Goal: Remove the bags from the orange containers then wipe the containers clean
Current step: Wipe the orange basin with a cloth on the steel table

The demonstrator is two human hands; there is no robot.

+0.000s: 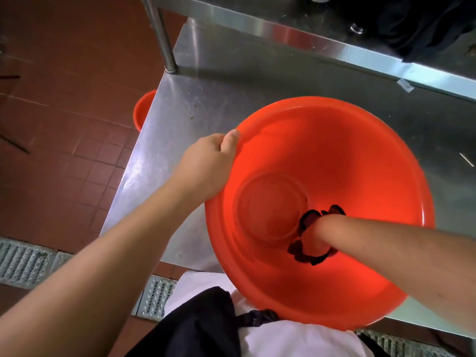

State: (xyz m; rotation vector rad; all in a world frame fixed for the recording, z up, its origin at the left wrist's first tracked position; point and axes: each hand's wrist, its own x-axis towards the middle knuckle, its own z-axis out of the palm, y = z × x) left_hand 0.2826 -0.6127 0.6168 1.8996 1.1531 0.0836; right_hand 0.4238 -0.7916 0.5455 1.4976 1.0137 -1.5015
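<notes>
No writing or brand shows anywhere. In the head view a large round orange basin (pixel 334 155), smooth glossy plastic with a ringed flat bottom, fills the centre and right of the frame, tilted toward me on the brushed steel tabletop (pixel 195 104). My left hand (pixel 208 166) clasps its rim at centre left, thumb over the edge, fingers hidden behind. My right hand (pixel 316 235) presses a dark crumpled cloth (pixel 306 256) against the inner wall at lower centre; how tightly its fingers curl I cannot tell. A second orange basin (pixel 143 109) peeks out below the tabletop edge at left, over red floor tiles (pixel 64 150).
</notes>
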